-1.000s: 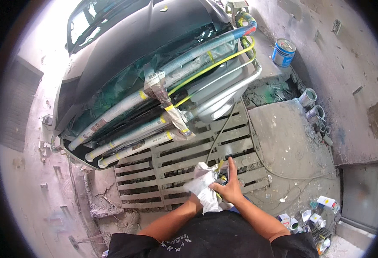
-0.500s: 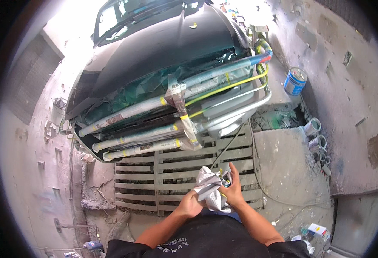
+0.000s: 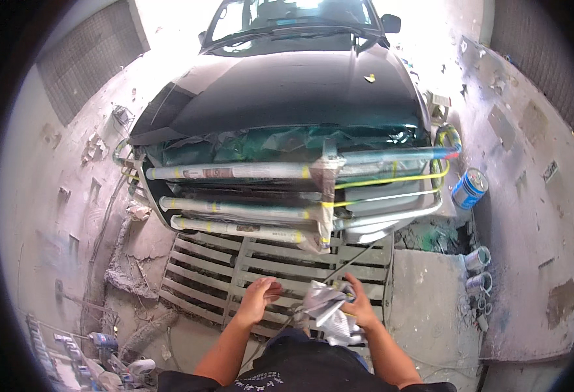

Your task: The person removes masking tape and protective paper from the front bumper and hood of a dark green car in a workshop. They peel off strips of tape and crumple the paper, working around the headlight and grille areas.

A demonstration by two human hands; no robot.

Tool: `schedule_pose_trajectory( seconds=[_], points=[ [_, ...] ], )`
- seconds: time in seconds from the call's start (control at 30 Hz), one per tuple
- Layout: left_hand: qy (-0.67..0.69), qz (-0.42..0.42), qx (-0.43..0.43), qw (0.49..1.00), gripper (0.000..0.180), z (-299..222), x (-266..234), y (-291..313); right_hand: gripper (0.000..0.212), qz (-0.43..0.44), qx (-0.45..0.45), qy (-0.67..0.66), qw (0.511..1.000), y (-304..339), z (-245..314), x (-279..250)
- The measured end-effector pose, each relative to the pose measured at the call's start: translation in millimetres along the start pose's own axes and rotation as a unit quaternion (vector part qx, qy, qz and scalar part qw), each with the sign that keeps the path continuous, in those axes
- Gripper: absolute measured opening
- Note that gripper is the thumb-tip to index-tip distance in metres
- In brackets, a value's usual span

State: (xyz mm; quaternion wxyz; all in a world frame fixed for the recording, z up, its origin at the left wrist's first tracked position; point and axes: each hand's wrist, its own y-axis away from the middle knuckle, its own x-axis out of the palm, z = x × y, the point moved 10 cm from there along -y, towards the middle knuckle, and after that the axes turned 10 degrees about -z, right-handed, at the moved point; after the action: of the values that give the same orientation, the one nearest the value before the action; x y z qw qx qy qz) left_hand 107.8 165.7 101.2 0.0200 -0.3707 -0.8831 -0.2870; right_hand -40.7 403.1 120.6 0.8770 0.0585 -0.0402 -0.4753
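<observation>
A crumpled bundle of newspaper (image 3: 329,307), white and grey with bits of yellow tape, hangs in front of my body. My right hand (image 3: 360,307) grips it from its right side, thumb raised. My left hand (image 3: 261,299) is apart from it, empty, with its fingers extended toward the bundle. Beyond both hands stands a dark pickup-like vehicle (image 3: 300,85) with a tubular front guard. Newspaper and yellow tape wrap the guard's left bars (image 3: 247,208) and its middle upright (image 3: 326,196). On the right, yellow and silver bars (image 3: 398,204) show bare.
A slatted floor grate (image 3: 202,274) lies beneath the guard, and a cable crosses it. Along the right wall stand a blue can (image 3: 470,188) and several paint-stained cans (image 3: 477,258). Bottles and spray guns (image 3: 104,341) cluster at the lower left. A yellow scrap (image 3: 370,78) rests on the hood.
My left hand has let go of the newspaper bundle and moved left. The bundle stays in my right hand. My view has turned, so the vehicle appears straighter and further right.
</observation>
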Motion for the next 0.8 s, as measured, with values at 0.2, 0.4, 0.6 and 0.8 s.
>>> schedule_pose_trajectory(
  seconds=[0.2, 0.4, 0.6, 0.8],
  points=[
    [-0.074, -0.051, 0.144, 0.985, 0.026, -105.9, -24.3, -63.7, 0.084, -0.186, 0.069, 0.007, 0.98, 19.6, -76.8, -121.3],
    [-0.178, 0.007, 0.362, 0.915, 0.029, -271.2, 60.3, -115.6, 0.086, -0.406, 0.142, 0.11, 0.896, 102.8, -108.9, -226.9],
    [-0.319, 0.032, 0.632, 0.706, 0.015, -389.9, 250.2, -129.0, 0.085, -0.504, 0.226, 0.187, 0.813, 180.6, -128.9, -257.8],
    [-0.42, 0.067, 0.723, 0.545, 0.015, -418.6, 416.1, -176.1, 0.083, -0.514, 0.279, 0.178, 0.792, 189.9, -193.7, -279.7]
  ],
)
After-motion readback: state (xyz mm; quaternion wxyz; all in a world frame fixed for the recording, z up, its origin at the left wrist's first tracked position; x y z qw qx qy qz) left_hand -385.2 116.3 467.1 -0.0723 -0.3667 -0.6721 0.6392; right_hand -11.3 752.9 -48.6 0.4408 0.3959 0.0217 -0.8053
